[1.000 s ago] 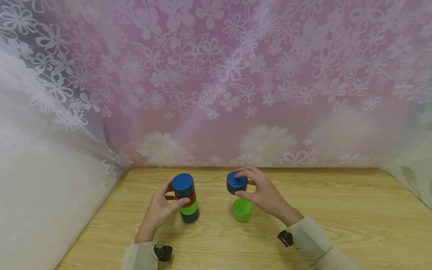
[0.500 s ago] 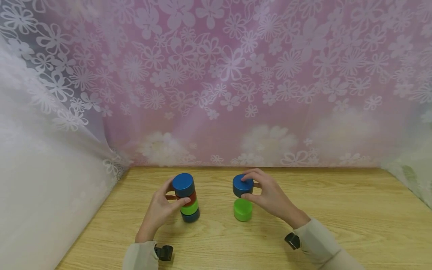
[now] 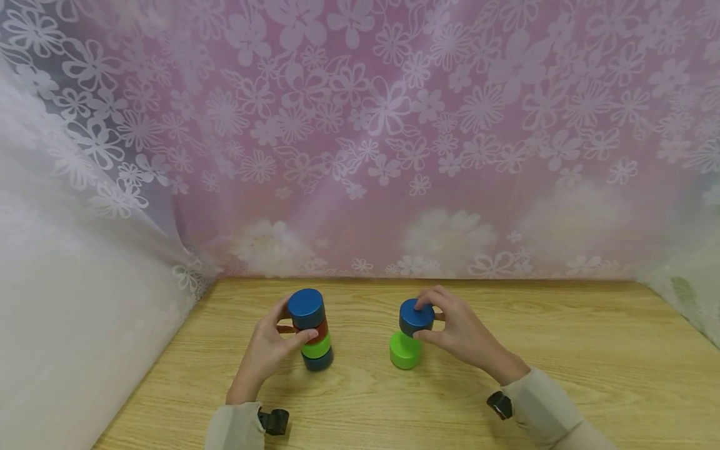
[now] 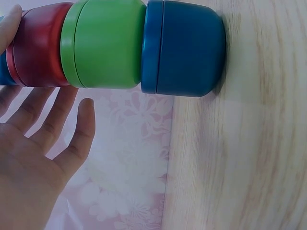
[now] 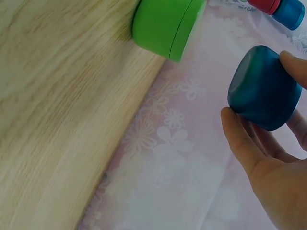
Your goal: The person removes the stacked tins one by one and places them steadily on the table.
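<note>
My left hand [image 3: 261, 353] grips a stack of small round lidded tins, thumb across the red tin [image 4: 41, 45]. Blue tin [image 3: 306, 309] is on top, then the red one, a green tin [image 4: 108, 45] and a dark blue tin [image 4: 189, 48] standing on the table. To the right, my right hand [image 3: 464, 337] holds another blue tin [image 5: 264, 88] between thumb and fingers, a fingertip on its top. In the right wrist view a gap shows between it and the single green tin [image 5: 165, 24] on the table; in the head view it overlaps that tin's upper right.
The wooden table [image 3: 360, 412] ends at a pink floral curtain [image 3: 360, 156] behind the tins. A pale curtain [image 3: 84, 300] hangs along the left side. Both wrists carry small black devices, one of them a black clip [image 3: 274, 422] at the left cuff.
My right hand has moved right and slightly toward me with the blue tin, from the upper left of the lone green tin to its upper right. The left hand and stack hold still.
</note>
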Available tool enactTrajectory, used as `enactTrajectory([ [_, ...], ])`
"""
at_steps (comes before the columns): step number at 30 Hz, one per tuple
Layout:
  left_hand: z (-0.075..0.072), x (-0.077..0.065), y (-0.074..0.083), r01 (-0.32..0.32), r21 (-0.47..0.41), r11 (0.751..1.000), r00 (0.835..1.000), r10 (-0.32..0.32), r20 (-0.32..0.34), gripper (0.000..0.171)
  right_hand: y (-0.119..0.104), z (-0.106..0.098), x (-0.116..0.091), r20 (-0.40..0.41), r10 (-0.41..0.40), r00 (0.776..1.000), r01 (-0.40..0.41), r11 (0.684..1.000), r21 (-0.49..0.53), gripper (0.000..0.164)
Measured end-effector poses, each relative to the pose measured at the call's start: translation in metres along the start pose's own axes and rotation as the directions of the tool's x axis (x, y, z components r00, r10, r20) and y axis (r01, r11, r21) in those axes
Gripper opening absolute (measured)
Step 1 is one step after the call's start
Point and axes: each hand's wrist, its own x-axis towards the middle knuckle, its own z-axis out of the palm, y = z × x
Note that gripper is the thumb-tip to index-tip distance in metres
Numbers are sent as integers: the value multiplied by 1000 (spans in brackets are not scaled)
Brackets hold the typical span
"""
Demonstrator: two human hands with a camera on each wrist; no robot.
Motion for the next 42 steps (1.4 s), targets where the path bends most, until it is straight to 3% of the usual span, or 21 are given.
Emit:
enactTrajectory([
  [17,0,0,0,9,4,1000,1000,-9,0,67,18,-17,-1,202,0,979,22,994,-107,38],
  [31,1,1,1,2,-17,1000,1000,-2,5,67,25,-24,-6,305,125,944,-94,989,-114,51],
  [42,0,0,-1,-9,-19,1000,1000,9,1,67,34,-12,-10,375,183,909,-136,979,-149,43],
])
